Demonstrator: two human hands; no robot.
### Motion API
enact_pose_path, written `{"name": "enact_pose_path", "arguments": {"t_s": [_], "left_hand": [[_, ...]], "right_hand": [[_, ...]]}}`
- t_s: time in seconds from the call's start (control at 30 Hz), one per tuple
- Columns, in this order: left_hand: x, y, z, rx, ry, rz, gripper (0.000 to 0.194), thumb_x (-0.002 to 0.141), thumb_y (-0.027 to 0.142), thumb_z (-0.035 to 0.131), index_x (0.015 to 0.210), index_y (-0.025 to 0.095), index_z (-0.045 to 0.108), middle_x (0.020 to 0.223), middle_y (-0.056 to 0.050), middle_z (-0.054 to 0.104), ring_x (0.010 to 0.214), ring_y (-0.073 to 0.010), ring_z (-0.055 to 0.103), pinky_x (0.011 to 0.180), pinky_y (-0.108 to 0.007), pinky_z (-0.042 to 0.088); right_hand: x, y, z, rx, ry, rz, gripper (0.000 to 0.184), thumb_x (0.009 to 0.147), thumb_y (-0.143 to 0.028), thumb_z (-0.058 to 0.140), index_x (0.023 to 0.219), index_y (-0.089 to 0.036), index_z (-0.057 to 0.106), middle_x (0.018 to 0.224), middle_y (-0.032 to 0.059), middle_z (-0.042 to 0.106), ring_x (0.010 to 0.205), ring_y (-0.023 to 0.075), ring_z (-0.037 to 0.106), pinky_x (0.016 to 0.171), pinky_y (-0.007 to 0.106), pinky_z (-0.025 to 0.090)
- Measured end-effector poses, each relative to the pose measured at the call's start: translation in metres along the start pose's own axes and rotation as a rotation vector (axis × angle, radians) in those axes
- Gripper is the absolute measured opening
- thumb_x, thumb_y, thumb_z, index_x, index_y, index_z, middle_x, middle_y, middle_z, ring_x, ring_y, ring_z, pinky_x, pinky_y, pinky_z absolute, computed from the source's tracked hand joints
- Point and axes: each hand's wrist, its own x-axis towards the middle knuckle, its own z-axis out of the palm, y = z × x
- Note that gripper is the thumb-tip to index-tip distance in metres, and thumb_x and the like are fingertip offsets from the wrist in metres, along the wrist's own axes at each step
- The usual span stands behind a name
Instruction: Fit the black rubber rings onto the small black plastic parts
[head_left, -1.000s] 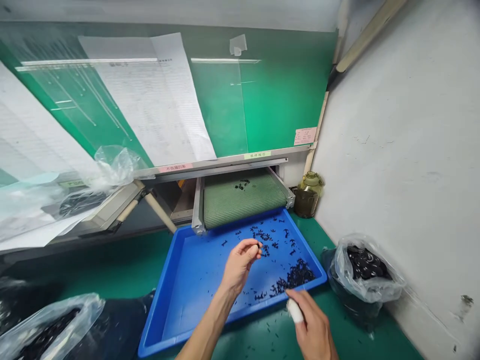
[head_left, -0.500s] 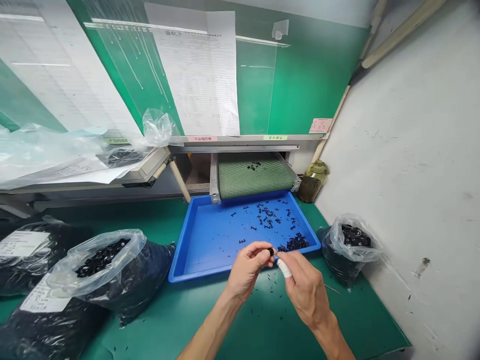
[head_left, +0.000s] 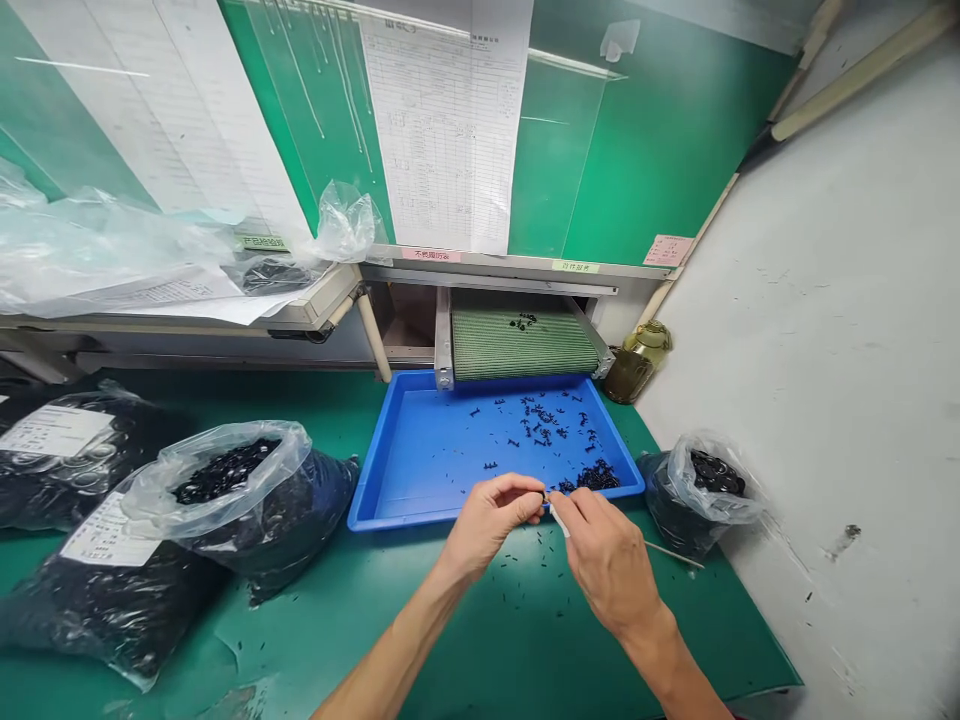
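Note:
My left hand (head_left: 491, 522) is closed in a pinch on a small black round part (head_left: 543, 496), mostly hidden by the fingertips. My right hand (head_left: 611, 560) meets it at the fingertips, its fingers pressed together beside the part; what they pinch, if anything, is too small to make out. White wrap (head_left: 559, 520) covers one digit of that hand. Both hands are over the near edge of a blue tray (head_left: 420, 450), in which small black pieces lie scattered, with a dense pile of black parts (head_left: 598, 476) at its near right corner.
A green conveyor belt (head_left: 525, 345) ends above the tray's far side. Open bags of black parts stand at left (head_left: 229, 475) and right (head_left: 716, 475); closed labelled bags (head_left: 112, 600) lie farther left. A thin rod (head_left: 675, 556) and a jar (head_left: 637, 360) are near the wall.
The camera view has shifted, so the bench sits higher and the board farther right. The round part has turned and shows less between the fingertips. Both hands stay together.

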Motion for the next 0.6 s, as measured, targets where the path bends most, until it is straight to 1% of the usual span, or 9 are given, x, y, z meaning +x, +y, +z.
{"name": "enact_pose_path", "arguments": {"t_s": [0.1,0.23,0.3,0.4,0.43,0.5,0.53,0.6], "left_hand": [[0.007,-0.006,-0.003,-0.069,0.043,-0.001,0.018,0.069,0.028,0.074,0.083,0.017,0.072,0.071,-0.003,0.069,0.066,-0.0141,0.061,0.068,-0.027,0.049],[0.021,-0.026,0.0,-0.185,0.18,0.02,0.024,0.067,0.03,0.076,0.085,0.016,0.07,0.071,-0.002,0.068,0.065,-0.0127,0.061,0.07,-0.027,0.05],[0.028,-0.038,0.003,-0.196,0.228,0.026,0.024,0.066,0.03,0.077,0.084,0.015,0.069,0.07,-0.002,0.068,0.064,-0.0122,0.06,0.07,-0.027,0.05],[0.041,-0.05,0.005,-0.199,0.276,0.029,0.024,0.068,0.03,0.075,0.085,0.015,0.068,0.074,-0.003,0.068,0.067,-0.0129,0.061,0.072,-0.028,0.05],[0.047,-0.05,0.003,-0.225,0.297,0.015,0.023,0.068,0.03,0.074,0.085,0.015,0.066,0.076,-0.003,0.068,0.069,-0.0134,0.062,0.072,-0.028,0.051],[0.066,-0.044,-0.005,-0.313,0.327,-0.028,0.019,0.066,0.025,0.073,0.081,0.016,0.063,0.079,-0.004,0.067,0.072,-0.0146,0.064,0.071,-0.028,0.051],[0.078,-0.037,-0.011,-0.33,0.324,-0.027,0.017,0.065,0.022,0.071,0.078,0.016,0.062,0.081,-0.004,0.067,0.075,-0.015,0.064,0.07,-0.028,0.051],[0.11,-0.019,-0.024,-0.266,0.299,0.034,0.013,0.063,0.016,0.066,0.073,0.016,0.058,0.083,-0.006,0.065,0.075,-0.0144,0.063,0.068,-0.026,0.051]], "right_hand": [[0.003,-0.005,0.013,0.04,0.007,0.047,0.035,0.09,-0.007,0.031,0.11,-0.019,0.057,0.073,0.0046,0.055,0.066,0.0174,0.053,0.057,0.029,0.039],[0.008,-0.01,0.046,0.12,-0.014,0.217,0.036,0.089,-0.008,0.031,0.116,-0.015,0.054,0.08,0.0055,0.057,0.061,0.0149,0.056,0.053,0.026,0.039],[0.012,-0.008,0.063,0.19,-0.044,0.324,0.036,0.087,-0.008,0.031,0.112,-0.014,0.057,0.081,0.0066,0.06,0.061,0.0146,0.057,0.053,0.025,0.039],[0.016,0.001,0.084,0.349,-0.14,0.423,0.033,0.083,-0.005,0.032,0.093,-0.017,0.062,0.075,0.0047,0.064,0.064,0.0146,0.059,0.055,0.023,0.04],[0.015,0.005,0.089,0.392,-0.171,0.442,0.033,0.082,-0.004,0.033,0.09,-0.018,0.062,0.074,0.0038,0.065,0.064,0.0147,0.06,0.056,0.023,0.041],[0.008,0.013,0.099,0.443,-0.185,0.456,0.034,0.082,-0.005,0.034,0.093,-0.019,0.063,0.079,0.0043,0.069,0.07,0.016,0.064,0.06,0.024,0.045],[0.003,0.016,0.104,0.452,-0.169,0.453,0.036,0.081,-0.005,0.035,0.097,-0.02,0.064,0.084,0.0054,0.07,0.074,0.0169,0.065,0.063,0.024,0.047],[-0.011,0.02,0.114,0.467,-0.123,0.419,0.041,0.078,-0.005,0.035,0.103,-0.021,0.064,0.094,0.0069,0.072,0.082,0.0182,0.068,0.068,0.025,0.05]]}}
